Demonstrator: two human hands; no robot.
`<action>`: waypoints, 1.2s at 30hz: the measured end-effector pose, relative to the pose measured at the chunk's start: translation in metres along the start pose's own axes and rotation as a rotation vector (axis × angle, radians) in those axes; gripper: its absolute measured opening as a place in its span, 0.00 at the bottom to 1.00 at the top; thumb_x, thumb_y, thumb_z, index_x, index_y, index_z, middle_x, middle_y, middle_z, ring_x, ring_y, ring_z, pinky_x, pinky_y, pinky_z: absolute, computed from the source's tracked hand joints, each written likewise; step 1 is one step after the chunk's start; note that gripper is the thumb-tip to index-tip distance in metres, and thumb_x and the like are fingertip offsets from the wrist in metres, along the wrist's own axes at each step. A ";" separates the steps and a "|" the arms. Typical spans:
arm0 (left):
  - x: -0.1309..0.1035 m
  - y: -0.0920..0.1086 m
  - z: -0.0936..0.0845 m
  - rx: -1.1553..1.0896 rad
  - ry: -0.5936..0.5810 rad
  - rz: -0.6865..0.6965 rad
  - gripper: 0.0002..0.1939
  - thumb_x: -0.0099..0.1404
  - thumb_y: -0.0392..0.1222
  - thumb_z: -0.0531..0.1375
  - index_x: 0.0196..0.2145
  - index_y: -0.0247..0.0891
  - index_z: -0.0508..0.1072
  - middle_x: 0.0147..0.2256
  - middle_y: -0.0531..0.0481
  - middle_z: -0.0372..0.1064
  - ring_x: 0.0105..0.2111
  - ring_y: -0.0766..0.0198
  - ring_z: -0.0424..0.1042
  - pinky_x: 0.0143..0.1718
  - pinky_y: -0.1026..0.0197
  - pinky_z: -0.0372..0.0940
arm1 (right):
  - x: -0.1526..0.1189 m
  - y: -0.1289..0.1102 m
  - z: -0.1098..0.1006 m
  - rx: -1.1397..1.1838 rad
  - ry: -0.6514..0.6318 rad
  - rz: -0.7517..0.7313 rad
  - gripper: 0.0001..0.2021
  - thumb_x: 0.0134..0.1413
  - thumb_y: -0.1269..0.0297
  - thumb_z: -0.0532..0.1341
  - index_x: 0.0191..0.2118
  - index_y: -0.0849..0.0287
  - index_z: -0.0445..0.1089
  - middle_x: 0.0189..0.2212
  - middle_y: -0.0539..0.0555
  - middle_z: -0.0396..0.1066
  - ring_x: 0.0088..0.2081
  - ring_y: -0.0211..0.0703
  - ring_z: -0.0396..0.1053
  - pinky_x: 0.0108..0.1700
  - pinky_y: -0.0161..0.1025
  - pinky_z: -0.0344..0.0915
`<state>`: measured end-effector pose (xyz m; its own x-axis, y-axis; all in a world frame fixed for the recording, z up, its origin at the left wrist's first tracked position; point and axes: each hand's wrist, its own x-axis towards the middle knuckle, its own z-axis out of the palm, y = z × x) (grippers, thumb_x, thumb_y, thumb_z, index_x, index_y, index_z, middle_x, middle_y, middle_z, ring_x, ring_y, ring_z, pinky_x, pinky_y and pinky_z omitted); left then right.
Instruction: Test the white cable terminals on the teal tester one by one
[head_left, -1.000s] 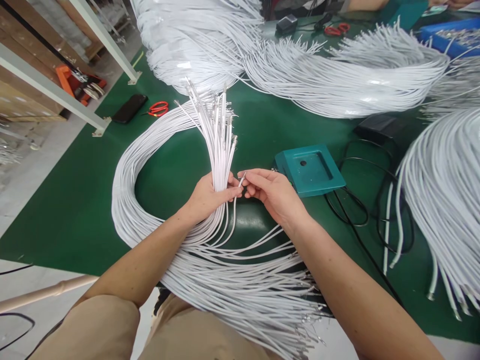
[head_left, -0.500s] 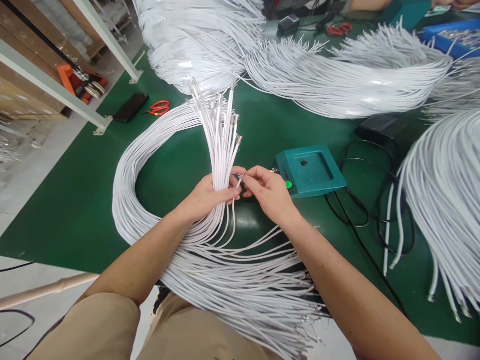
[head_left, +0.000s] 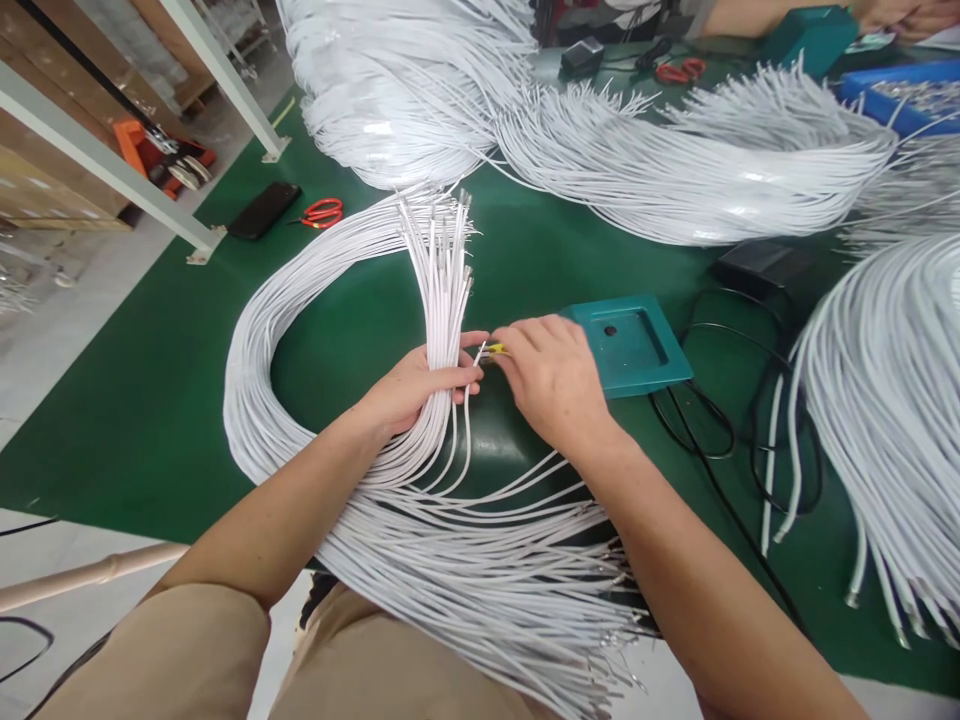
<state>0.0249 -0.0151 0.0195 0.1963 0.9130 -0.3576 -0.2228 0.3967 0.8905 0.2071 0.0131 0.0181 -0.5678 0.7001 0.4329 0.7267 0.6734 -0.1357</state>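
Note:
My left hand [head_left: 420,385] is closed around a bundle of white wires [head_left: 441,300] whose metal-tipped ends point up and away from me. One single wire [head_left: 468,385] stands apart at the left thumb and fingertips. My right hand [head_left: 551,375] is closed beside it, gripping a small yellow tool [head_left: 496,349] with a metal tip that meets the end of that wire. Most of this tool is hidden by the fingers, so its kind is unclear. Just behind the right hand sits a teal device [head_left: 634,345] with a recessed top.
A long loop of white wires [head_left: 251,370] curves left, and loose wire ends [head_left: 525,590] spread before me. Red-handled scissors [head_left: 322,212] lie by a black phone [head_left: 264,210]. More wire bundles [head_left: 697,190] cover the back; a blue tray [head_left: 907,95] and another person's hand [head_left: 907,15] are at back right.
The right hand has gone from pinching the single wire's end to holding the yellow tool against it. The wire bundle in the left hand sits slightly lower.

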 end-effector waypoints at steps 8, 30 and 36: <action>0.007 -0.008 0.001 0.264 0.133 0.088 0.25 0.52 0.37 0.67 0.48 0.35 0.70 0.29 0.51 0.71 0.29 0.65 0.74 0.26 0.66 0.65 | 0.006 0.021 -0.001 -0.131 -0.182 0.034 0.09 0.57 0.74 0.52 0.35 0.61 0.70 0.30 0.56 0.74 0.38 0.48 0.66 0.61 0.53 0.45; 0.015 -0.010 -0.001 0.562 0.207 0.099 0.23 0.50 0.39 0.65 0.46 0.35 0.73 0.27 0.50 0.76 0.25 0.64 0.71 0.30 0.61 0.67 | -0.002 0.025 -0.008 -0.171 0.015 0.233 0.14 0.61 0.68 0.51 0.49 0.63 0.68 0.53 0.65 0.67 0.57 0.58 0.58 0.62 0.66 0.39; 0.010 -0.006 -0.007 0.498 0.195 0.075 0.22 0.51 0.40 0.66 0.46 0.34 0.73 0.28 0.48 0.75 0.27 0.64 0.72 0.32 0.60 0.66 | -0.010 0.036 -0.004 -0.243 0.021 0.289 0.19 0.63 0.64 0.50 0.58 0.63 0.61 0.59 0.67 0.60 0.63 0.61 0.52 0.60 0.68 0.41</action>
<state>0.0220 -0.0077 0.0086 0.0054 0.9567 -0.2909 0.2601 0.2796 0.9242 0.2403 0.0297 0.0122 -0.3198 0.8462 0.4263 0.9277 0.3710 -0.0406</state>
